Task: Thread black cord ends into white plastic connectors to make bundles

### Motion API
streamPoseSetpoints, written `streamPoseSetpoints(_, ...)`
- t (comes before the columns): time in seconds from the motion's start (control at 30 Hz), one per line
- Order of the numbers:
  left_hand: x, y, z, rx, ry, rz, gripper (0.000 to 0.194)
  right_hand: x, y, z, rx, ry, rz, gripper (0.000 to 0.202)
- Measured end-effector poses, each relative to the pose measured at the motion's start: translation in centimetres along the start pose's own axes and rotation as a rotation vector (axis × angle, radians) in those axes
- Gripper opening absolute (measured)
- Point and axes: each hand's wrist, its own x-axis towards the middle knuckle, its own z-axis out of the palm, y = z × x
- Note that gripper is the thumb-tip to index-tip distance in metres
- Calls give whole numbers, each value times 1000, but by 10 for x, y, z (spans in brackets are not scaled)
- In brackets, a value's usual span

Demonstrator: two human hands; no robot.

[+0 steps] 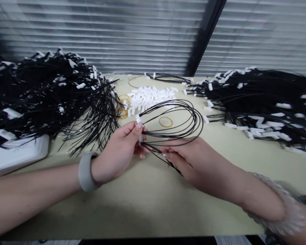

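A looped bundle of thin black wires (195,119) is held over the pale yellow-green desk (153,204). At its white plastic connector end (138,118), it is pinched between thumb and fingers of the left hand (123,144), that grip being closed. The trailing wires are held by the right hand (193,156), its grip drawn closed around them. Through the loop, a thin yellow elastic ring (166,127) is seen, lying near a pile of small white plastic pieces (153,97).
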Motion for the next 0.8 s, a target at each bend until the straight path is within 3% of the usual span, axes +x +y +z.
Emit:
streamPoseSetpoints(0.27, 1, 1, 2, 18, 17, -14, 18, 1, -2, -1, 106, 55, 70, 21)
streamPoseSetpoints(0.43, 1, 1, 1, -14, 18, -11, 17, 2, -1, -1, 151, -1, 149, 23)
streamPoseSetpoints(0.5, 1, 1, 0, -29, 12, -24, 16, 3, 1, -1, 93, 16, 150, 23)
streamPoseSetpoints(0.67, 0, 1, 0, -39, -1, -20, 16, 4, 4, -4, -153, 36, -9, 24)
streamPoseSetpoints(0.73, 0, 1, 0, -42, 21, -22, 16, 1, 8, -11, -289, 7, 28, 21)
streamPoseSetpoints(0.8, -1, 3, 1, -48, 49, -32, 17, -2, 13, -21, -450, -37, 156, 21)
